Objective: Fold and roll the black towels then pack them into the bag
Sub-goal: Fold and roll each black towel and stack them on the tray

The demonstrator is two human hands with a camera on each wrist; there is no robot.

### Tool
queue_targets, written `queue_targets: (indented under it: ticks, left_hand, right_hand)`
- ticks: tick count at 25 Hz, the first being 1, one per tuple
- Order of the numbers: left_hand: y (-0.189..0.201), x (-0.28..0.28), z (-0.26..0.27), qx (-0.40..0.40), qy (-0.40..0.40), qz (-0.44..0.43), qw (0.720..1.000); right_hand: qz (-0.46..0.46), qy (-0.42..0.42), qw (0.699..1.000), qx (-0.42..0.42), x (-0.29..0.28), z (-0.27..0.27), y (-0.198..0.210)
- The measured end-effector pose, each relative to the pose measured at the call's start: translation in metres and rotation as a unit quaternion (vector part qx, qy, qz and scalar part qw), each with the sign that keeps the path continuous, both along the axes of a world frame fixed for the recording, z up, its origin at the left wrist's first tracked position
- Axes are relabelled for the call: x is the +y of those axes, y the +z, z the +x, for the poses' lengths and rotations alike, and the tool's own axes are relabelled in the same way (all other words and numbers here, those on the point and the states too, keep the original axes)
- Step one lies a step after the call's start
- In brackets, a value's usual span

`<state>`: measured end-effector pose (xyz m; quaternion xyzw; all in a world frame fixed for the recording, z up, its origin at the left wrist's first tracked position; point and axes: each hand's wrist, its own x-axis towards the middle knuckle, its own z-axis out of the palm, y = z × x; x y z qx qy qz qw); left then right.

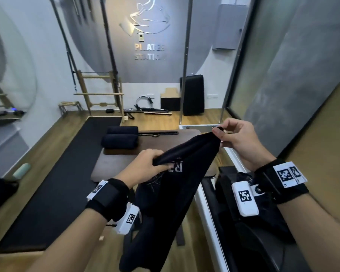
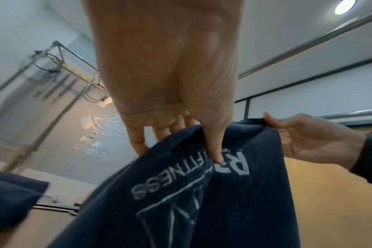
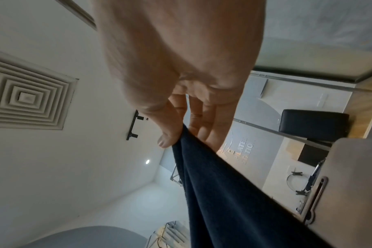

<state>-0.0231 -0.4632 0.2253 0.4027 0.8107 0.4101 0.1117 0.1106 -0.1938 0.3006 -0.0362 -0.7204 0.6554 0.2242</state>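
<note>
Left hand [image 1: 145, 165] and right hand [image 1: 237, 137] pinch top edge of unfolded black towel [image 1: 165, 193], centre frame, held in air. 2 rolled towels [image 1: 120, 138] wait on bench [image 1: 98, 165], centre-left. Bag unseen; packing apparently pending.

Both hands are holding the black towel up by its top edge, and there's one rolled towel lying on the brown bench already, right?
Not one: the head view shows two rolled towels on the brown bench. The rest holds: left hand and right hand grip the black towel.
</note>
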Motion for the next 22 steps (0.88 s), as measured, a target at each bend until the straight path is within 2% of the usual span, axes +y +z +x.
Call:
queue_targets:
  ticks: [2, 4, 8, 10, 12, 16, 19, 22]
  left_hand:
    - [-0.003, -0.025, -0.007, -0.003, 0.038, -0.021, 0.999]
    - [0.000, -0.048, -0.015, 0.036, 0.081, -0.051, 0.995]
    - [0.005, -0.083, -0.029, 0.124, 0.135, -0.179, 0.967]
    - [0.004, -0.100, -0.035, 0.132, 0.151, -0.187, 0.962]
    - [0.002, -0.116, -0.043, 0.123, 0.168, -0.132, 0.969]
    - [-0.008, -0.133, -0.054, 0.061, 0.155, 0.053, 0.985]
    - [-0.012, -0.128, -0.051, 0.001, 0.136, 0.163, 0.977]
    - [-0.018, -0.117, -0.046, 0.009, 0.155, 0.215, 0.964]
  right_hand:
    - [-0.005, -0.003, 1.000, 0.009, -0.010, -0.008, -0.005]
    - [-0.004, -0.006, 1.000, 0.009, -0.016, -0.015, -0.009]
    - [-0.017, -0.034, 0.999, 0.018, -0.012, -0.017, -0.016]
    - [-0.007, -0.058, 0.998, 0.011, -0.006, -0.015, -0.020]
    - [0.011, -0.089, 0.996, 0.000, 0.000, -0.010, -0.024]
    - [0.040, -0.164, 0.986, -0.007, 0.016, 0.001, -0.035]
    - [0.054, -0.181, 0.982, -0.022, 0.028, 0.010, -0.044]
    - [0.070, -0.200, 0.977, -0.021, 0.036, 0.016, -0.053]
